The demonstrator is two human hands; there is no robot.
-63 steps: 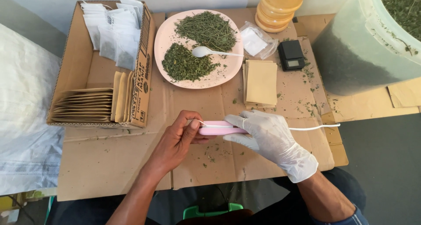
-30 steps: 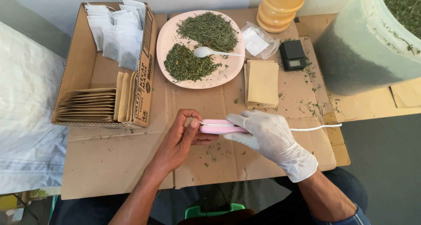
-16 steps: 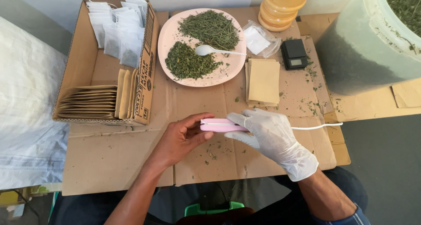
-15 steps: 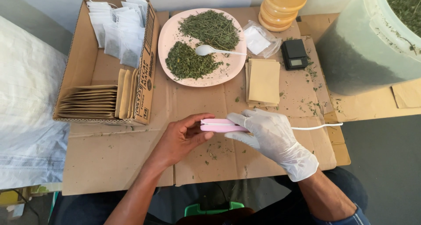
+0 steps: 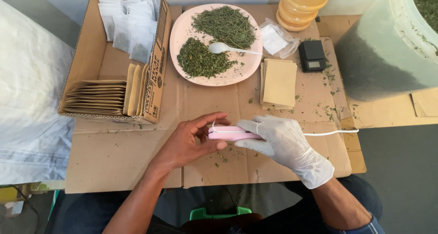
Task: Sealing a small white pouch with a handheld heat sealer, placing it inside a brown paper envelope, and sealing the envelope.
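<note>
sealer (image 5: 230, 133): pale pink, white cord
right hand (image 5: 285, 140): white glove
left hand (image 5: 189, 140): bare
plate (image 5: 182, 31): light pink, two heaps of dark green dried herbs
spoon (image 5: 226, 48): white
scale (image 5: 312, 56): black
envelopes (image 5: 279, 83): plain tan
box (image 5: 86, 63): brown cardboard, white sachets inside

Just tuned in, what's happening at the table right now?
A person presses a pink handheld sealer with the gloved right hand, its white cord trailing right. The bare left hand pinches something thin and white at the sealer's tip. Behind sit a pink plate of dried herbs, a spoon, brown sachets, a small black scale and a cardboard box of bags.
</note>
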